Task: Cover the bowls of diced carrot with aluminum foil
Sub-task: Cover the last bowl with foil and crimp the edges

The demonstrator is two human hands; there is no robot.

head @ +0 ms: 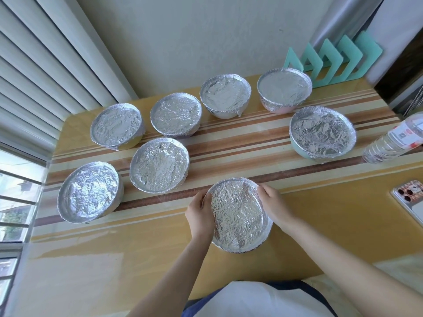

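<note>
Nearest, at the bottom edge, is the person's white cloth (247, 300) over dark blue, with both bare forearms reaching forward from it.

The glossy yellow surface (320, 227) fills most of the view, and brown and cream stripes cross it from left to right. A white slatted blind (45, 65) runs up the left side.

The task's bowl (238, 244) sits on the surface just in front of the person, on the near side of the darkest stripe. Its mouth faces up and is sealed with crumpled foil (235, 213). In this wide view the mouth reads as an oval, with its long axis running away from the person and leaning slightly left at the far end.

The left hand (200, 213) grasps the bowl's left side with its fingers curled against the rim. The right hand (273, 202) grasps the right side with its fingertips bent over the foil edge.

Seven other bowls (159, 165) stand farther back, all foil-topped with mouths up: three to the left, three more along the far side, and a pale green one (322, 131) at the right.

Teal boards (332, 60) stand in a rack at the far right corner. A clear plastic bottle (393, 138) is at the right edge, and I cannot tell whether it stands or lies. Nearer along that edge, a phone (409, 197) lies with its camera side up
</note>
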